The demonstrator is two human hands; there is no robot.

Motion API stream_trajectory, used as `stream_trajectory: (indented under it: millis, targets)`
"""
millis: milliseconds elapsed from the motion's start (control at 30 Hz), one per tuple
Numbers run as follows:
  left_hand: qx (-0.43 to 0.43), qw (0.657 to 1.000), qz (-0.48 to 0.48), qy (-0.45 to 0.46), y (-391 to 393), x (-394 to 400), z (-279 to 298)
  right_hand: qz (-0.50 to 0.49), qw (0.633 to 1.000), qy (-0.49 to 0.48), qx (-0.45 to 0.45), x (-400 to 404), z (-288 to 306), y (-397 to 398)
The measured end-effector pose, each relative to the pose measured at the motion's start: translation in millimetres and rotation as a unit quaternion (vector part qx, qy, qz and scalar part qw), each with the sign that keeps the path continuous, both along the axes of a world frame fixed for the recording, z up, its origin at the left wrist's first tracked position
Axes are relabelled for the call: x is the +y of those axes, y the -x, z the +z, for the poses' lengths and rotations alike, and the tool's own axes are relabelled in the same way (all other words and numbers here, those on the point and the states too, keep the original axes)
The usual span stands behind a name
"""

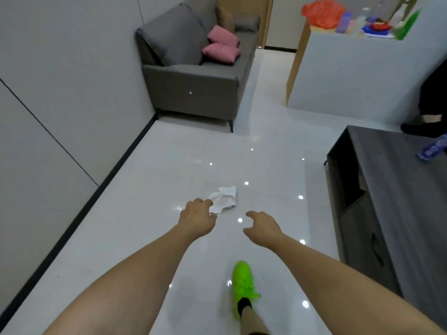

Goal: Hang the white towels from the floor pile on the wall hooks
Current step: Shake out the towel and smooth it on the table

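White towel (pixel 223 199): only one crumpled piece shows on the glossy floor (pixel 150 180), and no wall hooks are in view. Both hands reach toward it with loosely curled fingers holding nothing, the left hand (pixel 197 217) overlapping its near edge, the right hand (pixel 262 228) just beside. Judged step is the pickup; next comes pinching the cloth and lifting

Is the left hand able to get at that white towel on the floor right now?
Probably yes. The left hand reaches out with fingers loosely curled just beside the white towel, which lies alone on bare floor; nothing stands between them.
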State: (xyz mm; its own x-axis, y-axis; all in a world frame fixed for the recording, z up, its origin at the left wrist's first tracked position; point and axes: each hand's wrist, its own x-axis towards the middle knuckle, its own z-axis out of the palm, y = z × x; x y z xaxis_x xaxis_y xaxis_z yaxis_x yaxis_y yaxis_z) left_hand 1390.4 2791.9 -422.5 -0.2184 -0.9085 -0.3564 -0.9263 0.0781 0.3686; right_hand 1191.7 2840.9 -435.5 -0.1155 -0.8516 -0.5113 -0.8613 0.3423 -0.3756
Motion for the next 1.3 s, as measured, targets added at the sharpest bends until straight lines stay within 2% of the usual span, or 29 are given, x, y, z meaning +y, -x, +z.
stream_trajectory:
  millis: [267,433,700,967,1067,1133,1300]
  targets:
    - [0.003,0.999,0.043,-0.032,19.9,-209.2,-80.0,0.043,0.997,-0.064,-0.03,-218.8,-102.7,10.4]
    - [-0.01,0.994,0.059,-0.092,31.5,-299.1,-137.1,0.014,0.988,-0.137,-0.066,-323.8,-161.6,21.6]
    - [-0.025,0.983,0.056,-0.171,25.0,-410.3,-250.1,-0.079,0.963,-0.232,-0.115,-415.5,-262.9,29.0]
    - [-0.018,0.978,0.011,-0.208,30.3,-502.4,-426.0,-0.205,0.933,-0.25,-0.159,-491.1,-426.7,17.9]
    - [-0.021,0.973,0.002,-0.228,30.0,-521.4,-496.3,-0.27,0.91,-0.249,-0.194,-509.9,-497.5,14.5]
    - [-0.023,0.971,0.001,-0.238,28.2,-528.9,-533.6,-0.334,0.88,-0.244,-0.233,-521.1,-541.8,13.9]
    - [-0.028,0.969,-0.003,-0.244,24.5,-531.8,-598.9,-0.51,0.738,-0.25,-0.365,-544.6,-619.2,16.9]
